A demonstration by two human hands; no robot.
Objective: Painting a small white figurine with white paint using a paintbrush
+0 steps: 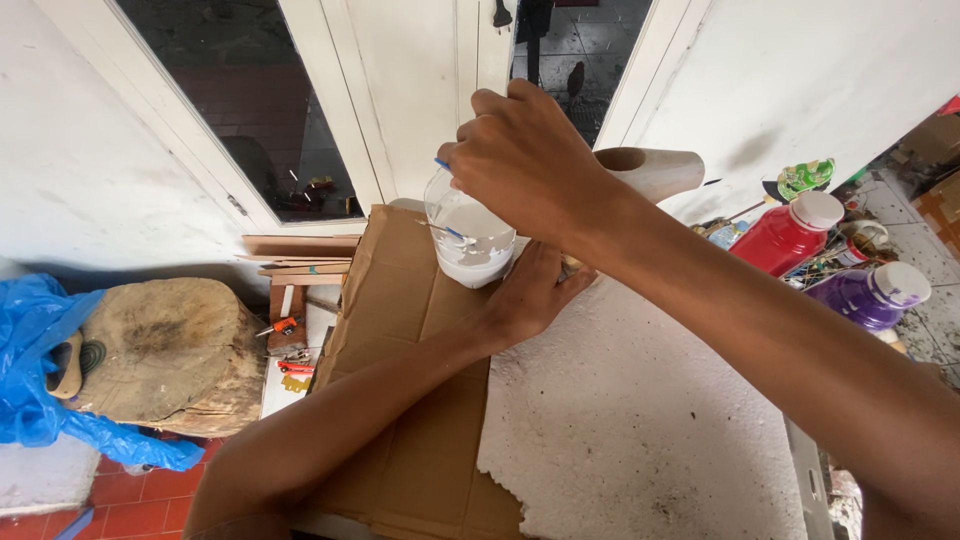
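1. Right hand (525, 160) hovers over the jar (470, 235), fingers curled together and pinching the top of a thin blue-tipped stick (447, 200). The grip sits high, so the stick's lower end reaches down into the white liquid while the knuckles stay clear of the rim.

2. Left hand (530, 295) lies just behind the jar on its right side, palm against the wall near the base and fingers wrapped partly round it. It looks placed there to brace the jar against the stick's push; how far the fingers close I cannot tell, since the jar hides them.

3. That jar is clear plastic, open-topped, roughly half full of white liquid, with smears up its inner wall. It stands upright on the cardboard (400, 330), at the sheet's far end.

4. Right of the jar, a white foam sheet (640, 420) with a ragged edge overlaps the cardboard, probably as a spare work surface.

5. Beyond the jar, a hollow wooden piece (650, 170) lies on its side.

6. Well right of the jar stand a red flask (785, 235) and a purple flask (870, 295).

7. Far left of the jar sits a wood stump (170, 350), with blue plastic (30, 350) beside it.
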